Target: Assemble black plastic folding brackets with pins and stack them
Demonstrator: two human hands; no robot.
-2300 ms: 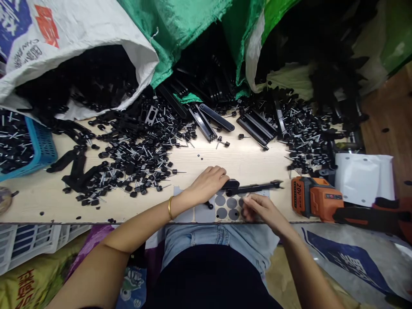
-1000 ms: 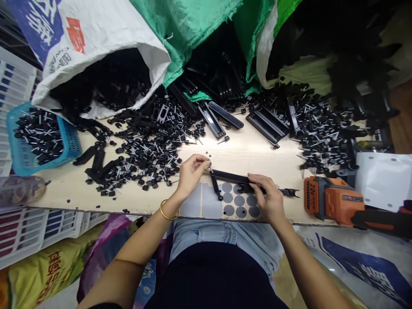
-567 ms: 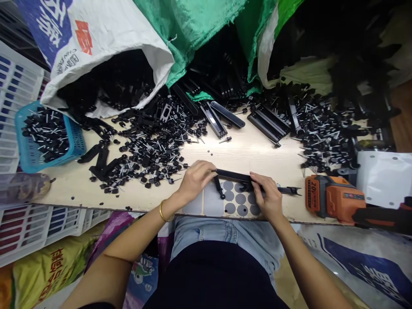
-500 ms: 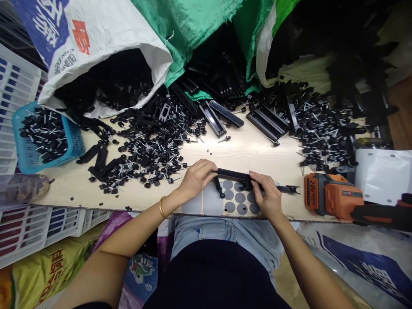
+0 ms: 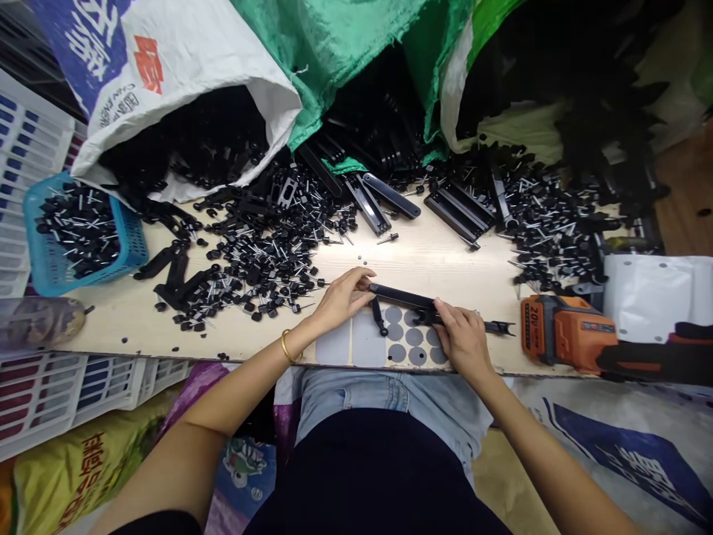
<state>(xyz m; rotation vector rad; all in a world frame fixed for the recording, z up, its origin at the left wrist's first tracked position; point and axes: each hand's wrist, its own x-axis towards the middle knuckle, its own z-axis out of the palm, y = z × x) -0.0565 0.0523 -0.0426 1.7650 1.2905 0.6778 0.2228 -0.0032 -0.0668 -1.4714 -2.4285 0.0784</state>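
A long black plastic bar (image 5: pixel 404 296) is held low over the front of the table, slightly tilted with its left end higher. My left hand (image 5: pixel 344 301) pinches that left end between thumb and fingers. Around the right end of the bar my right hand (image 5: pixel 465 338) is closed. A short black arm with a round tip (image 5: pixel 379 318) slants down beneath the bar near my left hand. Past my right hand pokes a black fork-ended piece (image 5: pixel 498 327); its middle is hidden by the hand. Grey round pads (image 5: pixel 414 337) lie on the table below the bar.
Heaps of black-headed metal pins (image 5: pixel 261 260) spread left and right. A blue basket (image 5: pixel 131 238) of pins stands far left. Open sacks (image 5: pixel 267 74) spill black parts at the back. An orange power tool (image 5: pixel 573 334) lies right. More black bars (image 5: pixel 460 212) rest behind my hands.
The bar's left end has risen a little, showing more of its side. My left hand has shifted slightly up and left, its fingers straighter. My right hand keeps its grip.
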